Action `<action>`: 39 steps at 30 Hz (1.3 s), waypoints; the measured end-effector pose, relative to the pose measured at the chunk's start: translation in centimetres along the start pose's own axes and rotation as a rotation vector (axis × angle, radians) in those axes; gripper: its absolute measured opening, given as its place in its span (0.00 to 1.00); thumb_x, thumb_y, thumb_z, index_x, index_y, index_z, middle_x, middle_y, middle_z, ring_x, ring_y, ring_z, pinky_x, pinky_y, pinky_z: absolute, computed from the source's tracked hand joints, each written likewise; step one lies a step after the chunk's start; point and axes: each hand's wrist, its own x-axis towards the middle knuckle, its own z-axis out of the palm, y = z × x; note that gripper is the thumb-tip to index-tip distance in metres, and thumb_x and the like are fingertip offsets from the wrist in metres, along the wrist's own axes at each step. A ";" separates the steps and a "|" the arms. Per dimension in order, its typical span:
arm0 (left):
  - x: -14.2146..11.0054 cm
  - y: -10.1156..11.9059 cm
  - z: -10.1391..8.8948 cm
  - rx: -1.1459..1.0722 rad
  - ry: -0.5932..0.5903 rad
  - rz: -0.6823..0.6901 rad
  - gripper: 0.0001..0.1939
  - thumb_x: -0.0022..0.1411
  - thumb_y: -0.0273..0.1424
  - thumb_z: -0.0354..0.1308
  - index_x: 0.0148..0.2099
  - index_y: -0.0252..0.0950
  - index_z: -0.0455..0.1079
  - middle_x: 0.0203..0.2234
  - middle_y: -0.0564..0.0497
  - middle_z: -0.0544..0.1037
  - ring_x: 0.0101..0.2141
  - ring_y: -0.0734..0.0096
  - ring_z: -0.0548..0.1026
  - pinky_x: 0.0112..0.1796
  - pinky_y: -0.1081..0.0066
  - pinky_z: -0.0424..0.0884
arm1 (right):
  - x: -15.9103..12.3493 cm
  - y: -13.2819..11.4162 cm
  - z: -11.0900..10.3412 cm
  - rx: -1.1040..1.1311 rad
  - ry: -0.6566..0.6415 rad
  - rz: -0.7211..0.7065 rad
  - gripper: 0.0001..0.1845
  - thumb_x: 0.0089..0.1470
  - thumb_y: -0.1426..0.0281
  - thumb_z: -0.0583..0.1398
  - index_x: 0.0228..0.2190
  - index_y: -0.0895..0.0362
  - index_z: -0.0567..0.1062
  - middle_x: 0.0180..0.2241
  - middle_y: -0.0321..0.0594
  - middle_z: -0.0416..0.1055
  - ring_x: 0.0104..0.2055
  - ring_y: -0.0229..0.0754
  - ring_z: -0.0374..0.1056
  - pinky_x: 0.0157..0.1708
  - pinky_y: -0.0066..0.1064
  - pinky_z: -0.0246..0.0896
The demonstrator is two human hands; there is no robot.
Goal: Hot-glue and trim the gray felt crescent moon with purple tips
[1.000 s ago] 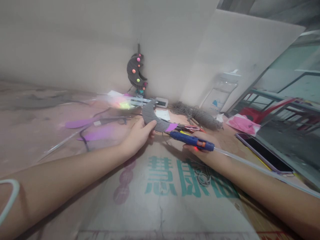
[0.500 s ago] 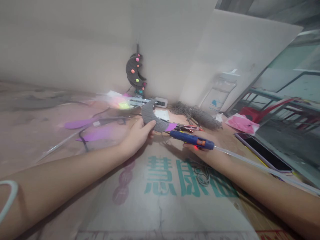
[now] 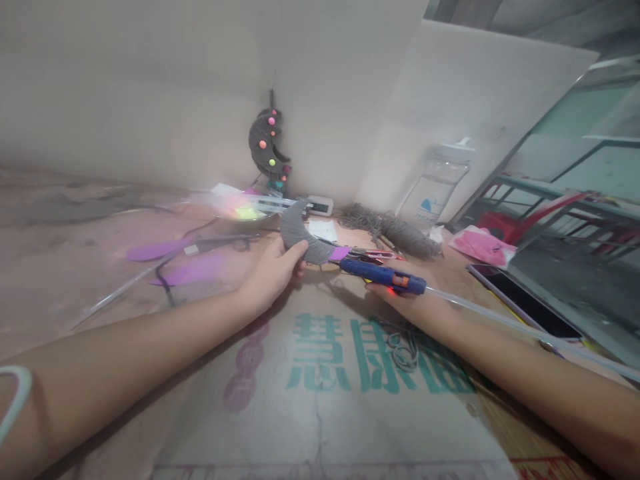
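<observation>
My left hand [image 3: 277, 267] pinches a crescent moon [image 3: 301, 235] wound in grey yarn, its lower tip bare and purple. A blue hot glue gun [image 3: 373, 272] is gripped in my right hand [image 3: 400, 293], most of whose fingers are hidden behind it. The gun's nozzle end points left, close to the purple tip; whether they touch I cannot tell. From its back end a long clear glue stick [image 3: 490, 319] runs to the right, and a red light glows on its underside. A thin strand of yarn dangles below the crescent.
A finished grey crescent with coloured pompoms [image 3: 263, 143] leans at the wall. Behind my hands lie a grey yarn skein [image 3: 407, 233] and scissors [image 3: 377, 254]. A water bottle [image 3: 440, 183], pink packet [image 3: 483, 245] and phone [image 3: 525, 300] stand right; purple pieces [image 3: 155, 250] lie left on the table.
The whole view has shifted slightly. Both hands keep their grips, and the glue gun's nozzle end stays near the purple tip of the crescent.
</observation>
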 end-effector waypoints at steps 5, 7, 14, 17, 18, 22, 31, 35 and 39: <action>0.0 -0.1 -0.1 0.021 0.001 0.007 0.12 0.59 0.39 0.58 0.32 0.37 0.61 0.18 0.59 0.66 0.18 0.80 0.64 0.19 0.80 0.62 | 0.2 0.1 0.2 0.078 0.006 0.077 0.10 0.51 0.61 0.65 0.35 0.52 0.78 0.39 0.42 0.79 0.44 0.52 0.74 0.48 0.44 0.69; 0.0 -0.1 -0.2 0.022 0.004 0.007 0.12 0.59 0.39 0.58 0.32 0.37 0.62 0.18 0.59 0.66 0.18 0.80 0.64 0.20 0.80 0.62 | 0.3 0.1 0.3 0.069 0.039 0.116 0.12 0.50 0.61 0.65 0.37 0.51 0.78 0.42 0.41 0.79 0.45 0.52 0.75 0.49 0.45 0.69; 0.1 -0.4 -0.3 0.017 0.003 0.012 0.13 0.58 0.40 0.59 0.32 0.37 0.62 0.18 0.59 0.66 0.19 0.79 0.65 0.20 0.80 0.63 | 0.4 -0.1 0.2 0.064 0.049 0.142 0.16 0.51 0.61 0.65 0.42 0.53 0.79 0.42 0.41 0.79 0.44 0.50 0.75 0.48 0.41 0.69; 0.1 -0.3 -0.3 0.025 -0.005 0.028 0.12 0.58 0.39 0.59 0.32 0.37 0.63 0.18 0.58 0.66 0.19 0.79 0.65 0.20 0.79 0.63 | 0.3 0.1 0.3 0.075 0.043 0.157 0.16 0.51 0.60 0.65 0.41 0.54 0.79 0.41 0.42 0.79 0.43 0.50 0.75 0.47 0.41 0.69; 0.1 -0.3 -0.3 0.028 -0.005 0.026 0.12 0.58 0.39 0.59 0.32 0.37 0.63 0.18 0.58 0.66 0.18 0.79 0.65 0.20 0.79 0.63 | 0.3 0.2 0.3 0.072 0.044 0.158 0.17 0.51 0.59 0.64 0.40 0.55 0.79 0.41 0.43 0.79 0.42 0.50 0.75 0.46 0.41 0.70; 0.0 -0.3 -0.2 0.014 -0.006 0.006 0.12 0.58 0.39 0.58 0.32 0.37 0.62 0.18 0.59 0.65 0.18 0.78 0.64 0.19 0.79 0.64 | 0.3 0.5 0.4 0.087 0.057 0.153 0.17 0.50 0.58 0.64 0.39 0.55 0.79 0.39 0.43 0.79 0.41 0.50 0.75 0.44 0.40 0.70; 0.0 -0.1 0.0 0.024 -0.010 0.012 0.12 0.59 0.39 0.57 0.31 0.37 0.61 0.17 0.59 0.65 0.18 0.80 0.64 0.19 0.80 0.62 | 0.4 0.7 0.5 0.135 0.071 0.180 0.17 0.50 0.58 0.65 0.38 0.56 0.80 0.36 0.42 0.80 0.37 0.49 0.75 0.40 0.38 0.71; 0.0 -0.1 -0.1 0.036 -0.015 0.017 0.11 0.59 0.38 0.57 0.32 0.37 0.60 0.17 0.60 0.65 0.18 0.80 0.63 0.20 0.80 0.62 | 0.5 0.3 0.4 0.191 0.072 0.188 0.15 0.50 0.60 0.65 0.38 0.56 0.80 0.38 0.42 0.80 0.39 0.49 0.76 0.42 0.37 0.72; 0.1 -0.4 -0.2 0.045 -0.026 0.029 0.12 0.60 0.39 0.57 0.32 0.37 0.61 0.18 0.60 0.65 0.19 0.80 0.64 0.21 0.79 0.63 | 0.6 0.0 0.3 0.254 0.066 0.212 0.16 0.51 0.60 0.64 0.39 0.56 0.80 0.38 0.42 0.80 0.40 0.49 0.76 0.43 0.38 0.72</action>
